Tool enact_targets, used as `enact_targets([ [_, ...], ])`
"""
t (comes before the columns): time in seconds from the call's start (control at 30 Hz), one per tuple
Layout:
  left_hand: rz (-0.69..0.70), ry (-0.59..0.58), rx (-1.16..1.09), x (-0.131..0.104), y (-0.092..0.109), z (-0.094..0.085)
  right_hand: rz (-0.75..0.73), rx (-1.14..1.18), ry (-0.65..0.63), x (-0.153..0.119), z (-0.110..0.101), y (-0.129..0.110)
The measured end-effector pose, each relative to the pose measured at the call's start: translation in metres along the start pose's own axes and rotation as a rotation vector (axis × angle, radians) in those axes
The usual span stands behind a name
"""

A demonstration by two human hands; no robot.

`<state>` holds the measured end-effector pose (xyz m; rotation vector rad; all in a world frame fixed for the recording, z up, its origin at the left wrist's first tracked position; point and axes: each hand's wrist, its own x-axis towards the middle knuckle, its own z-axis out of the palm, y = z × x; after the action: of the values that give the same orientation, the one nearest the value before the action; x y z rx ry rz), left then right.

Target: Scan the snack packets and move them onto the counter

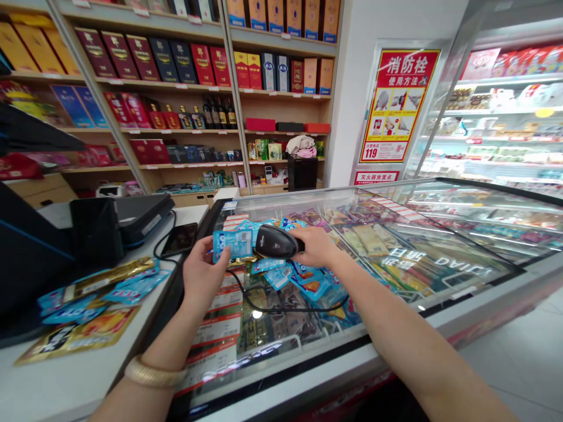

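Observation:
Between the thumb and fingers of my left hand [206, 264] is a small blue snack packet [233, 242], its printed face toward me. My right hand [317, 246] is wrapped around the handle of a black barcode scanner [276, 241], whose head points left and sits right beside the packet. The scanner's black cable [281, 309] loops over the glass top below. Several more blue packets [310, 280] lie beneath the scanner on the chest freezer's glass lid [396, 281].
On the white counter [88, 375] at left lie blue packets and gold packets [83, 334]. A phone [179, 237], a dark scale-like device [143, 214] and a black screen stand behind them. Price labels [220, 328] line the freezer's left side. Shelves of boxes fill the back wall.

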<state>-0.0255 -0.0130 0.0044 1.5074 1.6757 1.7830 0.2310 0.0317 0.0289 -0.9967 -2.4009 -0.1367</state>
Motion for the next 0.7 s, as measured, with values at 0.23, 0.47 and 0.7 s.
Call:
enact_targets([
  [0.23, 0.015, -0.006, 0.011, -0.0013, 0.0001, 0.0007, -0.021, 0.015, 0.002, 0.0, 0.0023, -0.0006],
  [0.47, 0.016, -0.011, 0.03, -0.0028, 0.0021, 0.0, -0.025, 0.01, -0.005, 0.0002, 0.0027, -0.0006],
  [0.7, 0.023, -0.001, 0.033, -0.0023, 0.0022, 0.0004, -0.013, 0.01, -0.006, 0.0002, 0.0003, -0.0033],
])
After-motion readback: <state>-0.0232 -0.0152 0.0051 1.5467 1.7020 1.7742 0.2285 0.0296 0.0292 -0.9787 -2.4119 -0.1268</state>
